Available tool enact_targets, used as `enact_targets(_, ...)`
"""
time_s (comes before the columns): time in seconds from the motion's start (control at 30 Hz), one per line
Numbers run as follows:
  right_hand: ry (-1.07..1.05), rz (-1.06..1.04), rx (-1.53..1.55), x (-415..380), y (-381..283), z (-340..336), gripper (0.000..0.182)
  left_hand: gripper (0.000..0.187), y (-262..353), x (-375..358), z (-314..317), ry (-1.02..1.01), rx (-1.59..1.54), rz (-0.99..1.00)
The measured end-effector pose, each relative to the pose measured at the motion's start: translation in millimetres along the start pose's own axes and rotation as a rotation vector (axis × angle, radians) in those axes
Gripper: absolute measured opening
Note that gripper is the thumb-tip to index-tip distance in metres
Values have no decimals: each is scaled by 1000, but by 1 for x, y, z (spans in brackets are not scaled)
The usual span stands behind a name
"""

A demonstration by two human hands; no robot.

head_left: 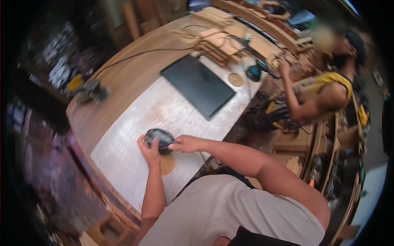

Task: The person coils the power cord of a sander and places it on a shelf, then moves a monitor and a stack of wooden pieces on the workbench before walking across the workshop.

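Note:
An orbital sander (160, 138) is held close over the white board, its round dark pad turned up. My left hand (151, 149) wraps round its near left side, thumb lying across the pad's edge. On the opposite side my right hand (185, 144) is closed, fingertips right at the sander's rim. Part of the sander's body is hidden below the pad and behind the fingers. A round tan sanding disc (167, 165) lies on the board just below the sander, beside my left wrist.
The white board (123, 153) rests on a wooden table (127, 78). Beyond lie a dark flat panel (199, 86), another sanding disc (235, 80), a teal power tool (254, 72) and stacked wood pieces (217, 45). A cord crosses the table. At right stands a person (316, 96) in yellow.

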State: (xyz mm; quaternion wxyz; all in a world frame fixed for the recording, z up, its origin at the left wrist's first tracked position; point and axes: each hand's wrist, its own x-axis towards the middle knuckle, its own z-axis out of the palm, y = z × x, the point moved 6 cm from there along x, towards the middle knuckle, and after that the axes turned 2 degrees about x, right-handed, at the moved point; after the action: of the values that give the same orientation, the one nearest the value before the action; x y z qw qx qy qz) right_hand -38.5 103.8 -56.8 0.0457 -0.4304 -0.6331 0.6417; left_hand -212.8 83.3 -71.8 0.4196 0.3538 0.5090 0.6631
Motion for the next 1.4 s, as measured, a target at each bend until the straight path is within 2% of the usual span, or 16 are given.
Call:
enact_targets(0.07,-41,48,28,-4,-5,-1,49,49,-4,-1,0,-17,-17,18)
enact_targets(0.37,-53,-10,39,-2,0,-2,56,44,-13,0,-6,41,60,56)
enact_targets(0.57,-108,16,12,1,1,0,55,44,2,-4,1,43,69,50)
enact_targets(0.9,-47,-47,41,-1,5,4,55,44,3,-5,4,15,57,91)
enact_targets(1.1,-80,-77,54,-10,9,1,43,43,6,-4,9,38,132,122)
enact_targets(1.2,-194,-55,48,-27,26,5,28,46,2,-3,5,49,109,115)
enact_targets(1.27,-178,13,153,-47,42,-1,27,48,7,-5,10,77,133,145)
enact_targets(1.33,-283,52,287,-67,58,-12,28,48,11,-8,14,93,117,143)
enact_targets(1.4,-238,83,186,-86,78,-35,28,48,12,-8,15,105,115,135)
